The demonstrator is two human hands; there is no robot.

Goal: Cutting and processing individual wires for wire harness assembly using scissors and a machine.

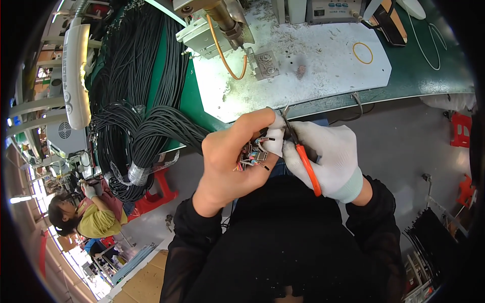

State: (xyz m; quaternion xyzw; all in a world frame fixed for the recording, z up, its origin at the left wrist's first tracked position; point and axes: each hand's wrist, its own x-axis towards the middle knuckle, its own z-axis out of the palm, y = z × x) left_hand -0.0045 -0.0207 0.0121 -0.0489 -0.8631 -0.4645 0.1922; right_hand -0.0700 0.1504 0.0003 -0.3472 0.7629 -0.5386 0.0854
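My left hand (227,154) is curled round several cable ends (252,155). Small coloured wires and dark tips stick out between its fingers, and white coverings wrap some of its fingertips. In a white glove, my right hand (333,154) is closed on orange-handled pliers (308,169). Their dark metal jaws point up and away from me, right beside the left fingertips. Whether the jaws touch a wire, I cannot tell. From the left hand, black cables appear to run back to a thick black cable bundle (169,126) at the table's left edge.
A scuffed white board (333,65) lies on the green table (429,76), strewn with clippings. On it stand a metal machine (230,30) and a small metal block (266,64); a yellow ring (362,53) lies farther right. Red stools (161,194) stand below. A co-worker (96,217) sits at left.
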